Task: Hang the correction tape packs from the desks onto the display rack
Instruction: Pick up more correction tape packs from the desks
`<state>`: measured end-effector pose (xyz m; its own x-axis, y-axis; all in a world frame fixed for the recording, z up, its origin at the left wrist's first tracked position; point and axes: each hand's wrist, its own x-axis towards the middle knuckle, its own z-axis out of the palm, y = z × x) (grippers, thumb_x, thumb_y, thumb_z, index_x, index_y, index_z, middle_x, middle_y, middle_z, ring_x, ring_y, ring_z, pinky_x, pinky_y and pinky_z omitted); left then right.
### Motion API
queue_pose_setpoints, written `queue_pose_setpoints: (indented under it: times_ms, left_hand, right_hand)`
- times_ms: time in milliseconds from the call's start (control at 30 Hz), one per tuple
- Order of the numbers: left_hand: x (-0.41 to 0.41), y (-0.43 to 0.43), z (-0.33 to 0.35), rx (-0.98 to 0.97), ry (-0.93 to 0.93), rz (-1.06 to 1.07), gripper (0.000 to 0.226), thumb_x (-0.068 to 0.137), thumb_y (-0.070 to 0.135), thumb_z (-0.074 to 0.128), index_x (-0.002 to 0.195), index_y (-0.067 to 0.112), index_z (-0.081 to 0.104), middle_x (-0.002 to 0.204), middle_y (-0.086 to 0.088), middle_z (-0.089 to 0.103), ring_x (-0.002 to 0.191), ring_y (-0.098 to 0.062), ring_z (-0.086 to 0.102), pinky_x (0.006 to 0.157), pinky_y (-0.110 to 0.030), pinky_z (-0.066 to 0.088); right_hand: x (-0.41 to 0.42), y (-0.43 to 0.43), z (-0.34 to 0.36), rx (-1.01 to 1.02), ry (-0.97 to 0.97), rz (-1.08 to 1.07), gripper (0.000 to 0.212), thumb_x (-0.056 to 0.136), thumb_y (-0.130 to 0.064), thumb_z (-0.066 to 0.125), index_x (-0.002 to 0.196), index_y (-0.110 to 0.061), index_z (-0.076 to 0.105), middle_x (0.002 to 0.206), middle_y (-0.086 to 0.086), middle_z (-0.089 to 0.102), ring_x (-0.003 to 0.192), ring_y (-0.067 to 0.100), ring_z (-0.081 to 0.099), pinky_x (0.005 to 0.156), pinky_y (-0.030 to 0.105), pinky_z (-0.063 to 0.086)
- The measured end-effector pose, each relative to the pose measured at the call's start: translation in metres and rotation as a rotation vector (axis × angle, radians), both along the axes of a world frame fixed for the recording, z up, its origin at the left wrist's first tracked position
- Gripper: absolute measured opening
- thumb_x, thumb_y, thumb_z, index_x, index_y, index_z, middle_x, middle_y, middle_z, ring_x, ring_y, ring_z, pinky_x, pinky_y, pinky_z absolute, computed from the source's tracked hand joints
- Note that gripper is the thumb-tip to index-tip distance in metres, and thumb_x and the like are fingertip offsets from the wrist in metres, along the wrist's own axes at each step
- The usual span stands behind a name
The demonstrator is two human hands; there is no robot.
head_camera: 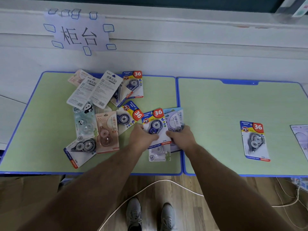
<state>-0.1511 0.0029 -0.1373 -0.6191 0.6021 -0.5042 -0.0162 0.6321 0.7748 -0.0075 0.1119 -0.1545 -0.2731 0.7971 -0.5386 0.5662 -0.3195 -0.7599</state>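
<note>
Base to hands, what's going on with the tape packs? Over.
Left hand, right hand hold one blue pack. Pile on left desk, grey pack on right desk. Nothing blocking.

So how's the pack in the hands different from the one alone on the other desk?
The held pack has a blue dispenser; the lone pack a grey one. The held pack lies over other packs, gripped by left hand and right hand; the lone pack lies untouched. Both show a red 36.
</note>
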Motion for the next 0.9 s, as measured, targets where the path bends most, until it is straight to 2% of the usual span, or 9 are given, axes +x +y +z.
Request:
queue_pose_setpoints:
  times_ms: [133,233,333,433,500,600,700,767,900]
  left_hand:
    - [0.015,0.0,0.004,0.024,-0.115,0.01,0.057,0.074,0.007,0.088,0.117,0.009,0.049,0.095,0.001,0.06,0.08,-0.009,0.061,0.06,-0.023,0.047]
    - [0.031,-0.002,0.003,0.116,-0.143,0.012,0.044,0.071,-0.006,0.084,0.108,0.002,0.062,0.094,-0.008,0.071,0.079,-0.018,0.069,0.057,-0.02,0.052]
    - [0.042,0.001,0.021,0.219,-0.18,-0.019,0.038,0.071,-0.01,0.084,0.102,0.004,0.069,0.092,-0.01,0.076,0.069,-0.007,0.072,0.056,-0.018,0.053]
    - [0.054,0.009,0.053,0.34,-0.231,-0.005,0.048,0.07,-0.001,0.089,0.107,0.016,0.063,0.1,-0.006,0.075,0.08,-0.011,0.074,0.066,-0.026,0.056]
    - [0.062,0.017,0.075,0.404,-0.295,0.023,0.061,0.066,0.011,0.092,0.114,0.022,0.056,0.109,-0.007,0.072,0.086,-0.013,0.075,0.07,-0.028,0.057]
    - [0.076,0.025,0.105,0.483,-0.392,-0.014,0.048,0.082,0.005,0.081,0.116,0.028,0.055,0.101,0.001,0.073,0.079,-0.005,0.075,0.065,-0.024,0.057]
    - [0.088,0.027,0.13,0.456,-0.582,-0.091,0.044,0.089,0.01,0.072,0.132,0.013,0.06,0.105,-0.007,0.075,0.09,-0.02,0.075,0.073,-0.033,0.061]
    - [0.095,0.028,0.14,0.441,-0.677,-0.155,0.049,0.082,0.012,0.075,0.13,0.006,0.065,0.11,-0.017,0.075,0.092,-0.03,0.073,0.081,-0.04,0.062]
    - [0.101,0.038,0.148,0.495,-0.683,-0.235,0.039,0.088,0.008,0.067,0.126,0.006,0.069,0.118,-0.023,0.073,0.097,-0.036,0.073,0.088,-0.045,0.059]
  right_hand:
    - [0.004,-0.003,0.006,-0.073,0.098,0.038,0.076,0.055,-0.037,0.087,0.122,-0.012,0.061,0.101,0.004,0.077,0.086,0.021,0.077,0.078,0.046,0.065]
    - [0.012,-0.011,0.008,-0.07,0.168,0.101,0.083,0.05,-0.04,0.091,0.122,-0.012,0.061,0.104,0.004,0.078,0.089,0.02,0.078,0.072,0.043,0.065]
    - [0.03,-0.011,0.028,-0.061,0.249,0.081,0.074,0.058,-0.028,0.091,0.123,-0.005,0.063,0.103,0.01,0.078,0.09,0.026,0.078,0.076,0.049,0.065]
    - [0.048,-0.006,0.064,-0.012,0.366,0.122,0.039,0.08,-0.009,0.083,0.117,-0.005,0.071,0.103,0.015,0.078,0.094,0.033,0.076,0.079,0.05,0.064]
    - [0.057,-0.004,0.088,0.009,0.448,0.149,0.029,0.088,-0.005,0.078,0.117,-0.007,0.073,0.106,0.017,0.078,0.098,0.036,0.075,0.084,0.052,0.062]
    - [0.067,0.0,0.123,0.026,0.532,0.163,0.026,0.092,-0.005,0.074,0.117,-0.009,0.072,0.11,0.016,0.077,0.101,0.037,0.074,0.085,0.05,0.061]
    - [0.08,0.002,0.151,0.047,0.558,0.193,0.02,0.093,-0.005,0.072,0.109,-0.017,0.072,0.108,0.011,0.078,0.098,0.031,0.076,0.084,0.047,0.062]
    - [0.089,0.003,0.163,0.068,0.536,0.204,0.018,0.095,-0.006,0.071,0.104,-0.022,0.071,0.104,0.005,0.079,0.093,0.025,0.076,0.081,0.045,0.062]
    - [0.102,0.007,0.179,0.102,0.493,0.219,0.026,0.096,-0.013,0.07,0.121,-0.019,0.067,0.111,0.005,0.078,0.093,0.02,0.076,0.069,0.029,0.06]
